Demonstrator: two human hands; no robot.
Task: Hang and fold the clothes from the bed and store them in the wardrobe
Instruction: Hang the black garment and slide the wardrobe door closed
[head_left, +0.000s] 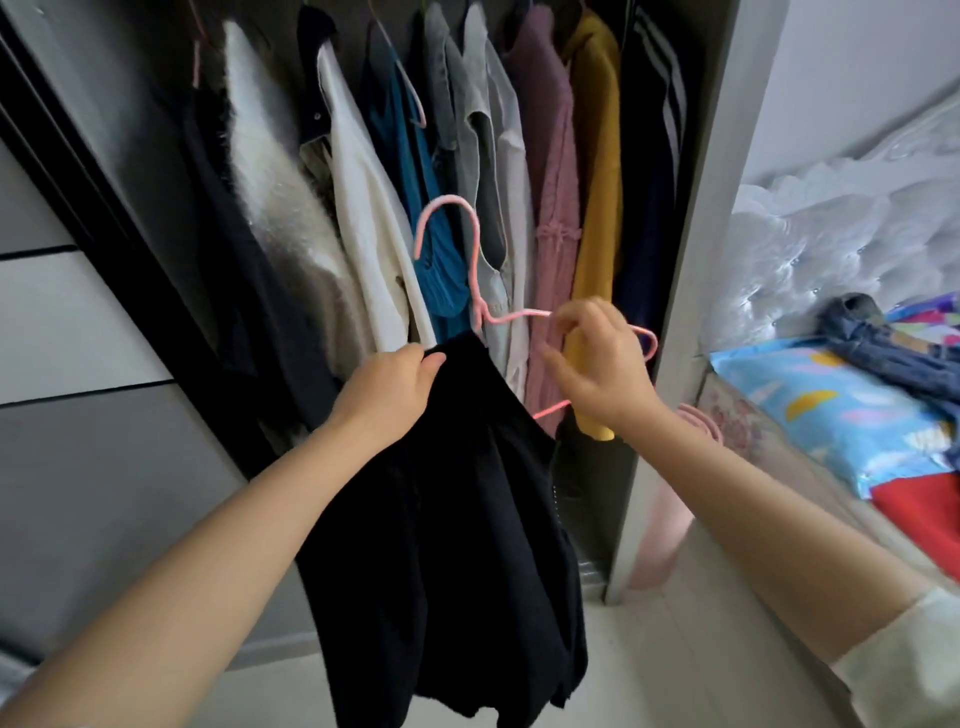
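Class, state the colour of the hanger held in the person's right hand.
Pink; the hanger shows best in the head view.

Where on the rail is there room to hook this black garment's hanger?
Crowded from the white fluffy coat across to the yellow garment. The only visible slack is at the far left, between the wardrobe door edge and that coat. The rail itself is out of frame.
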